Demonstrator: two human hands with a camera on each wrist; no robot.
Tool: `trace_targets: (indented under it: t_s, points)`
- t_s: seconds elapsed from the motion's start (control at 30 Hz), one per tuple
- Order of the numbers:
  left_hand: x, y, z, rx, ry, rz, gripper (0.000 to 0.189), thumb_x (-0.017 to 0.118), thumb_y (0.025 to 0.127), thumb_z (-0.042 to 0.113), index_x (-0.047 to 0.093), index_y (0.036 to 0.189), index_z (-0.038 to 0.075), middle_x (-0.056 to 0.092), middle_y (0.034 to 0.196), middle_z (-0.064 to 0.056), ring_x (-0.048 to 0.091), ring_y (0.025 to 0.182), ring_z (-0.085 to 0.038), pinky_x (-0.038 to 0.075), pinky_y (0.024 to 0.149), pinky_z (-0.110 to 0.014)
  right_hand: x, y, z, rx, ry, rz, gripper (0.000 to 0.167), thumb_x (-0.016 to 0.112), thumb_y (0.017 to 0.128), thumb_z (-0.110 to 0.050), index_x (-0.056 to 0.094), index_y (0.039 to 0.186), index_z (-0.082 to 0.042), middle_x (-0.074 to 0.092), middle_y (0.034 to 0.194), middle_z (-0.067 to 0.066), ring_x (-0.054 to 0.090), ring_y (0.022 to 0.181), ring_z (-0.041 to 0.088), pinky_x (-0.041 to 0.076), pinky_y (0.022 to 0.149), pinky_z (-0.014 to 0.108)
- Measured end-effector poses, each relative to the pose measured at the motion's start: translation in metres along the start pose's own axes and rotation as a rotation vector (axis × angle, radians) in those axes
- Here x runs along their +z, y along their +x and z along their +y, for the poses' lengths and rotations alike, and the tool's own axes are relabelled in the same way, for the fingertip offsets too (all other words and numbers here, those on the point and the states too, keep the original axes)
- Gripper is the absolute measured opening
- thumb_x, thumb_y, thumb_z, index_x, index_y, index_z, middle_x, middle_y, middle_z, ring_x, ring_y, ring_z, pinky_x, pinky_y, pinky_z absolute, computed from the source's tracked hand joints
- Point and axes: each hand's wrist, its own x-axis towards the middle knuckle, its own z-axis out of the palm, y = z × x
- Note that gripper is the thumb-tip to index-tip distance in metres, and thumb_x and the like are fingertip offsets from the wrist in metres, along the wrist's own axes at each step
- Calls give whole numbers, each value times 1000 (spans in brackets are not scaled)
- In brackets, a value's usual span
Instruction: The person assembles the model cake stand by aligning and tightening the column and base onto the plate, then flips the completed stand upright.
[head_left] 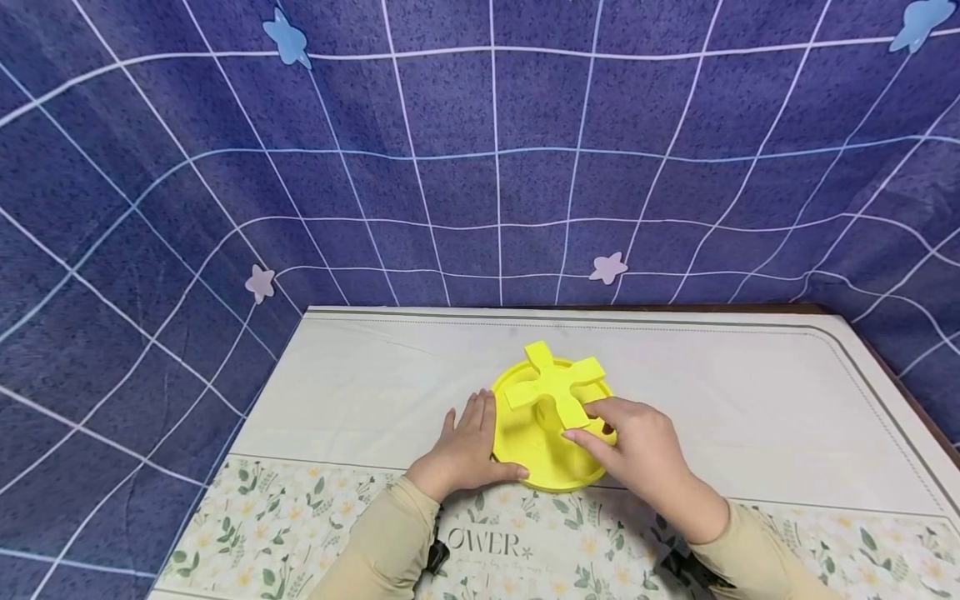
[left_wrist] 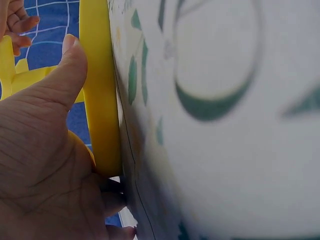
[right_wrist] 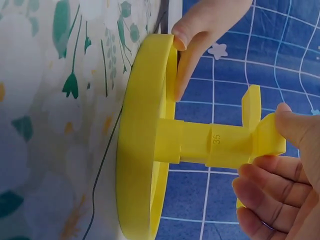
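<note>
A round yellow tray-like base [head_left: 525,454] with a raised rim lies on the table. From its middle rises a yellow stem [right_wrist: 195,142] marked "35", topped by a four-armed yellow cross-shaped handle [head_left: 555,385]. My left hand [head_left: 468,446] rests against the base's left side, its fingers straight along the rim and its thumb spread to the near edge. With thumb and fingers, my right hand [head_left: 637,446] pinches the near right arm of the cross-shaped handle. The right wrist view shows the right fingertips [right_wrist: 250,185] under that arm, beside the stem.
The table has a white cover [head_left: 375,375] with a flowered band [head_left: 300,500] along the near side. Behind and to the sides hangs a blue gridded cloth [head_left: 450,192] with star shapes. A black strap [head_left: 437,554] shows at the left wrist.
</note>
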Motion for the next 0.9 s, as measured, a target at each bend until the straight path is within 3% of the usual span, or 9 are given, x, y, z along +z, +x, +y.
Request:
trace_targets:
  t_s: [0.73,0.9]
  points:
    - [-1,0,6,-15,27,-14,122,63,79,70,6,153,-8,5,160,-25,5,148,-37,6,115,-58,5,-5,-4,-60,-30,71,27,82,78,-34,66,80,-12,60,66,-5,48,55,4,39,49,22]
    - [-3,-1,5,-10,43,-6,122,63,79,71,6,152,-9,6,159,-25,7,147,-37,7,115,-59,6,-4,1,-82,-22,65,37,77,82,-43,70,88,-7,68,76,2,60,62,13,49,55,30]
